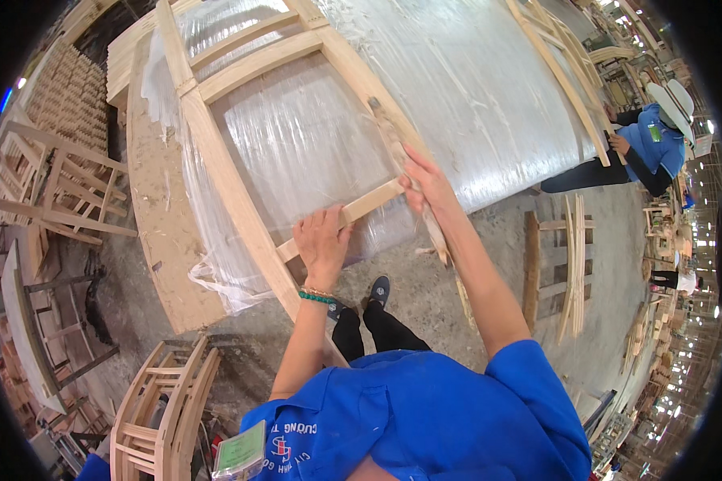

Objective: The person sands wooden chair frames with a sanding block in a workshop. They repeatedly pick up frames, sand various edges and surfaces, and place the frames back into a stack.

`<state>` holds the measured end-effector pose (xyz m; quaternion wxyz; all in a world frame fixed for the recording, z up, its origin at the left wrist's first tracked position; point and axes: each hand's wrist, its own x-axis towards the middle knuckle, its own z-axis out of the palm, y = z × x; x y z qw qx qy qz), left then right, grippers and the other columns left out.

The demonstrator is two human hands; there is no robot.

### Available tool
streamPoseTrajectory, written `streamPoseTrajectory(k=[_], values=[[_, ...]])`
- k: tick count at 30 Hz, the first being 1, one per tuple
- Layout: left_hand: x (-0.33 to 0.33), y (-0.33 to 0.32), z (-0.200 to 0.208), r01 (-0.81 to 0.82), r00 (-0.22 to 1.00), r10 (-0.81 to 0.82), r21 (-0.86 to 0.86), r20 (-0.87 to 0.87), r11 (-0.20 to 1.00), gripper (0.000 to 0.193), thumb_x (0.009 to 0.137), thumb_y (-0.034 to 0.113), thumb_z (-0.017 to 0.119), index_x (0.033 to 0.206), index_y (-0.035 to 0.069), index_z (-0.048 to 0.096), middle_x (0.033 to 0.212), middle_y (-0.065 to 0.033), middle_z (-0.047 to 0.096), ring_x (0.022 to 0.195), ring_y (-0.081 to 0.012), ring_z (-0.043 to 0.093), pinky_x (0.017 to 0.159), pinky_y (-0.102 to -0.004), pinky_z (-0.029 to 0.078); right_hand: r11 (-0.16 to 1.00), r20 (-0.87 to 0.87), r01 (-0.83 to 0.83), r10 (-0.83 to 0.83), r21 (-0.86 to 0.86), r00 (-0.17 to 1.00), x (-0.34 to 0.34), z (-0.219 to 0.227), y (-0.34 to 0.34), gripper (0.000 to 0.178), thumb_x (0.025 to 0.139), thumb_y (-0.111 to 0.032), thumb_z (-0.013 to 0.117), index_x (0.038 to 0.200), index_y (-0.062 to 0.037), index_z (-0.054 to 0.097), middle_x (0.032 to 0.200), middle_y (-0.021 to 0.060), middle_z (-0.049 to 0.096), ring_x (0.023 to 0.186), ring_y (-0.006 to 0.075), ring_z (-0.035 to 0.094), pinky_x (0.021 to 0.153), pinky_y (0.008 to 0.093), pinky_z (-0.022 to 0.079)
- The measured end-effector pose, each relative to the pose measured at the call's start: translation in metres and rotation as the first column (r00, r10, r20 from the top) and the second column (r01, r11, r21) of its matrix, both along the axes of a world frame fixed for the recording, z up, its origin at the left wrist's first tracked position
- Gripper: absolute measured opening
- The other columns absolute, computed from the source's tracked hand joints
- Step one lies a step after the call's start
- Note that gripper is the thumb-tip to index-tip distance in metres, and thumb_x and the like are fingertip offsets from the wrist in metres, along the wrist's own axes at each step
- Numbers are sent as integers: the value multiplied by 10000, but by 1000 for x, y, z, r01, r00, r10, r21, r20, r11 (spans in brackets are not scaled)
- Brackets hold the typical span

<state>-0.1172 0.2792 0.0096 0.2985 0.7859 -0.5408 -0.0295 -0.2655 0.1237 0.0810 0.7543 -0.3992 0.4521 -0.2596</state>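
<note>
At plastic-wrapped table [497, 104], pale wooden frame [229, 172] lies flat, long left rail jutting past near edge; wrapped surface stretches right toward second frame [555, 80], concrete floor [497, 244] spreading beyond edge. Left hand [322, 244] bends over frame's crossbar [373, 201]; whether gripping, cannot tell. Right hand [427, 184] closes around worn stick [436, 232] beside right rail. Frame's wood looks unpainted, rails joined by crossbars.
</note>
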Motion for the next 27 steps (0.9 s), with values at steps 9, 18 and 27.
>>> streamPoseTrajectory(k=[9, 18, 27], values=[[0, 0, 4, 2, 1000, -2, 17, -1, 1000, 348, 790, 298, 691, 1098, 154, 620, 894, -28, 600, 879, -225, 564, 861, -389, 364, 1000, -2, 20, -20, -15, 1000, 4, 5, 4, 593, 922, -173, 566, 1455, -85, 322, 729, 33, 523, 423, 67, 398, 370, 214, 343], [2, 5, 2, -10, 1000, 10, 17, -8, 1000, 352, 779, 307, 693, 1091, 155, 629, 888, -28, 606, 874, -226, 566, 857, -380, 368, 1000, 16, -9, 9, 1, 1000, 9, 6, 8, 622, 910, -184, 586, 1462, -105, 311, 738, 38, 524, 430, 64, 410, 366, 223, 354], [-4, -1, -2, 61, 998, -62, 5, 20, 998, 348, 774, 307, 697, 1077, 147, 636, 886, -35, 610, 884, -223, 576, 864, -385, 376, 965, 124, -261, 255, 30, 959, 36, -6, 13, 629, 915, -216, 595, 1447, -57, 298, 733, 23, 525, 399, 63, 400, 353, 216, 343]])
